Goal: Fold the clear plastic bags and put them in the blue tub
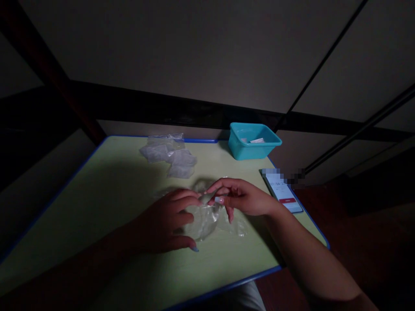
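Note:
Clear plastic film or a bag (pixel 204 222) lies crumpled on the table beneath both hands. My right hand (pixel 241 196) pinches a small pale greyish item (pixel 205 198) between thumb and fingers, above the plastic. My left hand (pixel 173 220) is beside it on the left, its fingers spread and curved over the plastic, with the index fingertip at the pale item. Whether the left fingertips grip anything is hard to tell in the dim light.
Several clear packets (pixel 183 164) lie at the back of the pale green, blue-edged table (pixel 110 185). A turquoise basket (pixel 251 151) with white pieces inside stands at the back right. A phone (pixel 283 192) lies along the right edge.

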### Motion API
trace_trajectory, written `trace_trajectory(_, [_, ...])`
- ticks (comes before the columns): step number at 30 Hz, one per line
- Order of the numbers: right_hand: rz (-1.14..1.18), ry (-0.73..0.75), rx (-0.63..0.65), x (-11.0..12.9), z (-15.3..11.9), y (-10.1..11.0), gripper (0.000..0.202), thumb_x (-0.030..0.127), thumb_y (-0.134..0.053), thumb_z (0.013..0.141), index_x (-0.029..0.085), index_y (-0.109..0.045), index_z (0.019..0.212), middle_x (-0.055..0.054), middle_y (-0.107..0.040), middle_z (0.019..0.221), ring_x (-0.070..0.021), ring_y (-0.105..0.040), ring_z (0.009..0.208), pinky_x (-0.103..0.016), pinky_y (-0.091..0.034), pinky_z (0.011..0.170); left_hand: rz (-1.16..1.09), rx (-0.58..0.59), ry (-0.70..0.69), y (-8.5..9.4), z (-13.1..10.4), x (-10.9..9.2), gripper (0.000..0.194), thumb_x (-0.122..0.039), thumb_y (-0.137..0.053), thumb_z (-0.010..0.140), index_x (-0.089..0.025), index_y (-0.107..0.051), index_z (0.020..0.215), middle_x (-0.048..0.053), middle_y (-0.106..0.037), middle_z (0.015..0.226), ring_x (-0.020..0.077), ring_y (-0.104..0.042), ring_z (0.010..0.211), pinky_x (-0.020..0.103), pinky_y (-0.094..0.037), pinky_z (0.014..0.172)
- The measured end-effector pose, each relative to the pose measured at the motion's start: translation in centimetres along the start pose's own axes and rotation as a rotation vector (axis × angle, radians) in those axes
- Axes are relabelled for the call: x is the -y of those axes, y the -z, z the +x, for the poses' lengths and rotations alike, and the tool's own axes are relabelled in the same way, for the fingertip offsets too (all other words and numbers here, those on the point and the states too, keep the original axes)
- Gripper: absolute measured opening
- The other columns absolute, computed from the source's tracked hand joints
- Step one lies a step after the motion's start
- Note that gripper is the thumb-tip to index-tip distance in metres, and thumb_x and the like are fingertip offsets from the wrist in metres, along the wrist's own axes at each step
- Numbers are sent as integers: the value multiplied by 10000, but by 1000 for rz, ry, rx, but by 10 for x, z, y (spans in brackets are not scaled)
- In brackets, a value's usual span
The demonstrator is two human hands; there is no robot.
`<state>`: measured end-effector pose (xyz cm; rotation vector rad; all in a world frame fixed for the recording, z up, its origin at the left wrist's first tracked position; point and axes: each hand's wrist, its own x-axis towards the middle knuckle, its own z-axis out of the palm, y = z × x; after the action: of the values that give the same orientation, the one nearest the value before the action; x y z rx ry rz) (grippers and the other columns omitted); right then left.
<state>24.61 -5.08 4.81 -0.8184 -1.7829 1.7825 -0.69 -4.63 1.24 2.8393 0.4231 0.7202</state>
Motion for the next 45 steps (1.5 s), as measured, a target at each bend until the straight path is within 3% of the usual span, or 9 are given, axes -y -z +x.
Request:
trace_trajectory(3, [-156, -60, -115, -2, -1, 1, 179, 269, -556, 884, 160, -557, 1027, -5, -600, 796, -97, -569, 580, -209, -498, 468, 5, -10, 45, 1, 1, -2, 368, -527, -550, 855, -171, -618, 788, 124, -602, 1042, 289, -525, 1057, 422, -450, 891])
trace_trajectory(9, [-985, 10, -463, 1, 3, 1, 109, 169, -564, 865, 150, -629, 951, -77, -634, 894, -195, -557, 871, -344, -459, 806, 38, 153, -2, -4, 2, -4, 513, -569, -564, 833, -283, -558, 1259, 106, -509, 1361, 340, -416, 1266, 526, -311, 1042])
trace_trajectory(14, [-1145, -13, -533, -1, 4, 9, 137, 154, -556, 867, 144, -640, 975, -102, -628, 940, -211, -534, 941, -329, -429, 851, 15, 246, -13, -9, 0, -4, 543, -567, -544, 850, -341, -482, 1339, 62, -415, 1463, 320, -363, 1335, 501, -263, 1081])
trace_trajectory(21, [-1142, -106, -567, -16, 10, 24, 169, 232, -631, 830, 135, -652, 968, -120, -635, 959, -230, -555, 944, -339, -444, 847, 190, -43, 338, 4, -2, 16, 341, -412, -521, 870, -200, -626, 1116, 100, -611, 1155, 289, -527, 1093, 458, -411, 946])
trace_trajectory(24, [-1132, -78, -537, -18, 11, 19, 333, 290, -626, 837, 127, -608, 1127, -169, -591, 1171, -267, -519, 1111, -399, -416, 937, 269, -80, 554, 15, -6, 34, 245, -388, -487, 868, -188, -623, 908, 84, -626, 929, 270, -553, 910, 436, -455, 836])
trace_trajectory(27, [-1154, -33, -411, -18, 9, 2, 573, 410, -519, 901, 191, -372, 1410, -165, -254, 1520, -303, -206, 1396, -555, -221, 1073, 328, -60, 626, 19, -12, 47, 194, -360, -486, 853, -188, -577, 854, 79, -605, 885, 266, -545, 868, 426, -457, 810])
trace_trajectory(31, [-1193, -17, -145, -20, 9, -27, 646, 464, -348, 960, 251, -76, 1505, -88, 42, 1567, -262, 56, 1433, -608, -46, 1090, 451, -56, 664, 12, -19, 52, 248, -366, -511, 836, -158, -582, 951, 141, -599, 1004, 318, -531, 968, 484, -435, 856])
trace_trajectory(36, [-1228, -80, -17, -30, 15, -41, 654, 528, -314, 953, 254, -89, 1503, -94, 39, 1555, -249, 51, 1433, -611, 44, 1082, 492, -61, 776, -2, -23, 50, 475, -375, -531, 838, -194, -505, 1277, 187, -382, 1422, 432, -285, 1311, 617, -278, 988])
trace_trajectory(45, [-1142, 21, 34, -5, -1, -42, 697, 496, -458, 917, 286, -133, 1496, -95, 21, 1557, -286, 20, 1430, -623, 74, 1072, 442, -192, 720, 2, -20, 53, 450, -357, -460, 874, -168, -500, 1281, 153, -368, 1427, 366, -286, 1319, 553, -250, 1061])
